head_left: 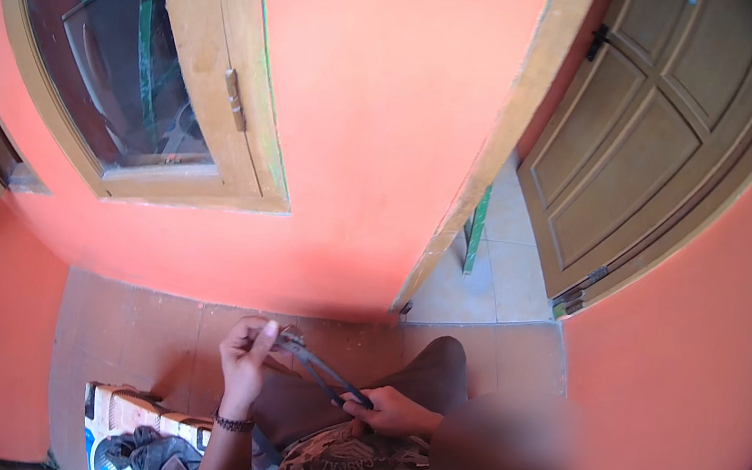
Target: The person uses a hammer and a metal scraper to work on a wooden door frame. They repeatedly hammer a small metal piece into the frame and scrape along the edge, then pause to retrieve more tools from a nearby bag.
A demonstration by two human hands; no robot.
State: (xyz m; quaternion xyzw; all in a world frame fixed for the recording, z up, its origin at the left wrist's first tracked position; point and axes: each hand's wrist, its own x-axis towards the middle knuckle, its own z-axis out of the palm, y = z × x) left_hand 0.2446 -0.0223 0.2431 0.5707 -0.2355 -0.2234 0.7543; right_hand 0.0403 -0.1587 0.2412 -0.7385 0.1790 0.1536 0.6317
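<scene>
Across my lap lies a pair of long-handled pliers [316,364], its two dark handles spread apart in a narrow V. My right hand [385,409] is closed round the handle ends. At the other end, my left hand [247,344] pinches beside the metal jaws, thumb raised and fingers curled. Something small and brownish shows at the jaws, too small to name. Whether the left fingers grip that piece or the jaws themselves is hidden. A dark beaded bracelet circles my left wrist.
I sit on brown floor tiles [153,319] facing an orange wall [361,137]. A wood-framed window [201,114] is at the left, an open wooden door [638,147] at the right. Beside my left arm, a dark crumpled cloth [147,461] lies on a white and orange package [131,407].
</scene>
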